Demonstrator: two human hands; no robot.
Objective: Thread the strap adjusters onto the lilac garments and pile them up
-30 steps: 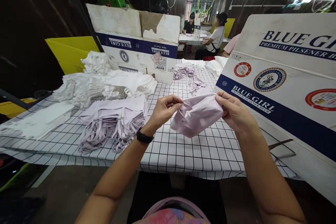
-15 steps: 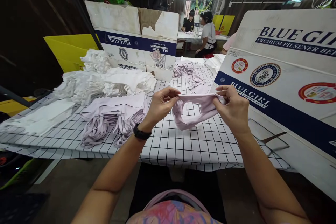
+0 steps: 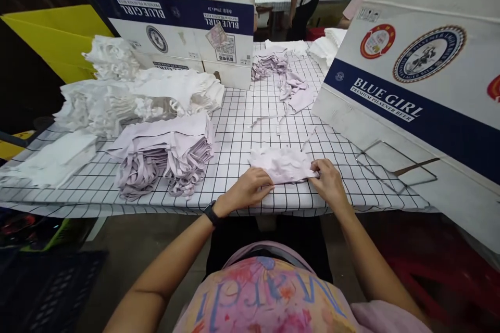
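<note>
A small pale-lilac fabric piece (image 3: 282,163) lies flat on the grid-patterned table (image 3: 242,130) near its front edge. My left hand (image 3: 247,190) pinches its near-left corner, and my right hand (image 3: 328,181) grips its right edge; both press the cloth down on the table. A black band sits on my left wrist. To the left a stack of folded lilac pieces (image 3: 166,152) with loose straps rests on the table.
Heaps of white fabric (image 3: 128,96) lie at the left. One Blue Girl carton (image 3: 183,15) stands at the back, another (image 3: 422,88) leans at the right. More lilac pieces (image 3: 285,80) lie farther back. A yellow bin (image 3: 58,36) is at the far left; people work behind.
Both hands came down from mid-air and laid the lilac piece flat on the table's front edge. The head tilted downward.
</note>
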